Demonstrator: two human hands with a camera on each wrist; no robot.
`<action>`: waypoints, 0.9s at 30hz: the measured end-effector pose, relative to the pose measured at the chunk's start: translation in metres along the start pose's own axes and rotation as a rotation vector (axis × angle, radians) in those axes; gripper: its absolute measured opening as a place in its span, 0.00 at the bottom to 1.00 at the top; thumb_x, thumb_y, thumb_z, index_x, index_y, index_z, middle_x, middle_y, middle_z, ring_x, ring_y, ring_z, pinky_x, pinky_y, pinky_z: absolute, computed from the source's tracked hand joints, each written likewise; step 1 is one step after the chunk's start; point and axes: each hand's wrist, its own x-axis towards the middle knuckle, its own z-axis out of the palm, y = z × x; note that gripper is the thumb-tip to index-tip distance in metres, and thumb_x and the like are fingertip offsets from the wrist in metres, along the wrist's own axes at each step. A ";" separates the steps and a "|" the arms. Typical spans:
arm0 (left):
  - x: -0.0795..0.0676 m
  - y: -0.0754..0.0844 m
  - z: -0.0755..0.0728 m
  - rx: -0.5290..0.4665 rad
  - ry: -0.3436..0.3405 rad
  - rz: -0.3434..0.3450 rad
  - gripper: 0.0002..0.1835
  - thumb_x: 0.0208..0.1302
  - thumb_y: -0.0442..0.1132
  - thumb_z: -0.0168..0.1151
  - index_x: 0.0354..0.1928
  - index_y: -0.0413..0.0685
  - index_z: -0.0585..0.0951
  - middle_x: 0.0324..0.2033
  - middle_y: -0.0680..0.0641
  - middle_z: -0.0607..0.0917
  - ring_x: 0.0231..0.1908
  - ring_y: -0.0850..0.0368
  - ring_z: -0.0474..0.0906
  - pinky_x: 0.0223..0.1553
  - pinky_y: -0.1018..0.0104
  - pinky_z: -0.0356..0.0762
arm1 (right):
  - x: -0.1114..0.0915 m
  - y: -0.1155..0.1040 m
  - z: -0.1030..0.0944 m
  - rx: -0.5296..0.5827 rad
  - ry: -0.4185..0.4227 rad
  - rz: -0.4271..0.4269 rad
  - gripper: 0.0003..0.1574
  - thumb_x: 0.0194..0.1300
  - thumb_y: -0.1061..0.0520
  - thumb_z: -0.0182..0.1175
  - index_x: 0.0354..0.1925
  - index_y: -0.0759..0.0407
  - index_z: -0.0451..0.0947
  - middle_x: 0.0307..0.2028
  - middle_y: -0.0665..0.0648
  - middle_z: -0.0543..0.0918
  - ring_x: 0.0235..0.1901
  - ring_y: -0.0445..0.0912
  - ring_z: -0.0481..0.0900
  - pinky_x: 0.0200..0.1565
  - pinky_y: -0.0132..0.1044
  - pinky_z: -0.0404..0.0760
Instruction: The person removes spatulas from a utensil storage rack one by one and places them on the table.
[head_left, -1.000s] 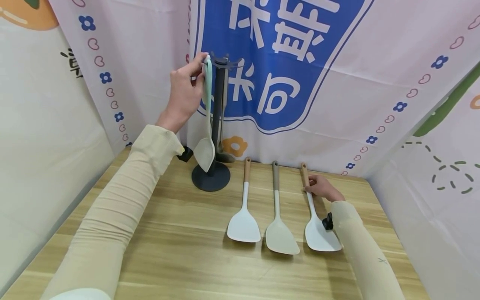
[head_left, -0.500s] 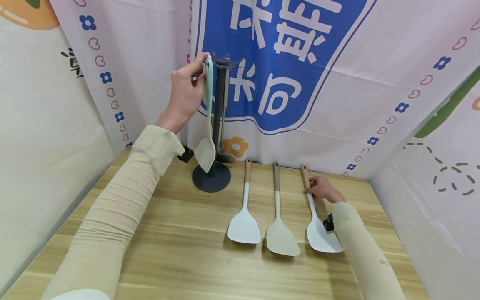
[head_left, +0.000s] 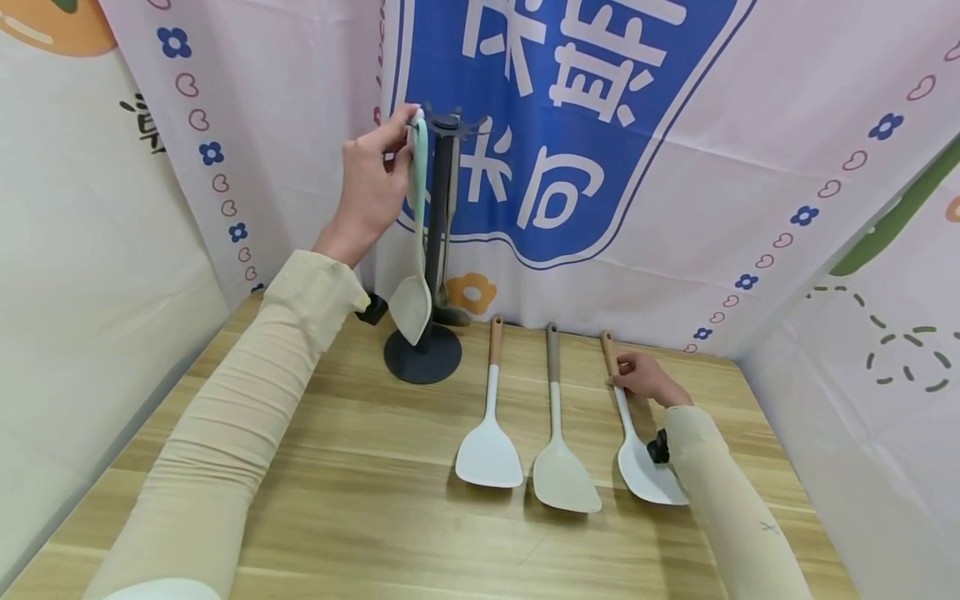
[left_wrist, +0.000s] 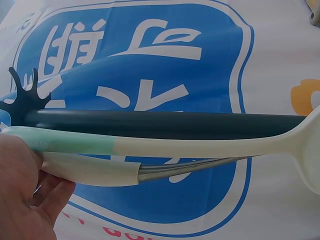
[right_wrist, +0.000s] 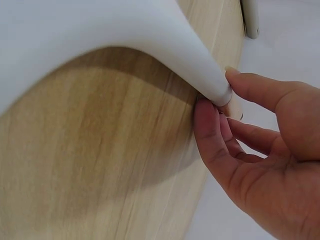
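Observation:
At the top of a dark utensil stand (head_left: 437, 208), my left hand (head_left: 371, 179) pinches the upper end of a spoon (head_left: 411, 308) with a mint-green handle and cream head. The spoon hangs head down beside the pole. A white handle with a metal stem (left_wrist: 100, 170) lies close to it in the left wrist view, by my fingers. My right hand (head_left: 647, 379) holds the rightmost white spatula (head_left: 648, 475) near the lower end of its wooden-coloured handle; the spatula lies on the table. In the right wrist view, thumb and fingers (right_wrist: 210, 130) pinch that handle.
A white spatula (head_left: 489, 454) with a tan handle and a beige spatula (head_left: 562, 475) with a grey-brown handle lie side by side on the wooden table (head_left: 360, 500). Another dark utensil (head_left: 450, 315) hangs behind the pole. A printed cloth (head_left: 315, 125) stands behind.
The right spatula has turned slightly, its blade moving a little to the right under my right hand. My left hand and the spoon look unchanged.

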 end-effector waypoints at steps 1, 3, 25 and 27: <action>0.000 0.000 0.000 0.000 0.001 0.001 0.25 0.79 0.29 0.53 0.74 0.52 0.76 0.63 0.44 0.87 0.59 0.49 0.88 0.62 0.62 0.87 | 0.000 -0.001 0.000 -0.014 -0.001 -0.003 0.37 0.75 0.61 0.61 0.70 0.84 0.63 0.58 0.80 0.80 0.46 0.56 0.87 0.49 0.43 0.91; 0.000 0.001 -0.001 0.000 0.003 0.005 0.25 0.79 0.29 0.53 0.74 0.52 0.77 0.62 0.44 0.87 0.58 0.48 0.88 0.61 0.62 0.87 | 0.000 -0.003 -0.001 -0.041 -0.003 -0.003 0.37 0.76 0.61 0.59 0.71 0.83 0.62 0.60 0.80 0.79 0.51 0.59 0.86 0.55 0.48 0.90; 0.001 0.000 -0.002 -0.016 -0.011 0.002 0.25 0.79 0.29 0.53 0.74 0.51 0.76 0.64 0.44 0.87 0.59 0.49 0.88 0.63 0.60 0.86 | -0.013 -0.105 -0.010 -0.171 0.110 -0.271 0.35 0.78 0.62 0.52 0.75 0.80 0.59 0.66 0.82 0.74 0.65 0.73 0.77 0.69 0.64 0.78; 0.000 -0.001 0.000 -0.019 -0.004 0.004 0.25 0.79 0.28 0.53 0.73 0.51 0.77 0.63 0.44 0.87 0.59 0.49 0.88 0.63 0.60 0.86 | -0.011 -0.121 -0.004 -0.192 0.124 -0.295 0.34 0.77 0.62 0.53 0.74 0.79 0.61 0.65 0.81 0.76 0.64 0.72 0.78 0.69 0.63 0.79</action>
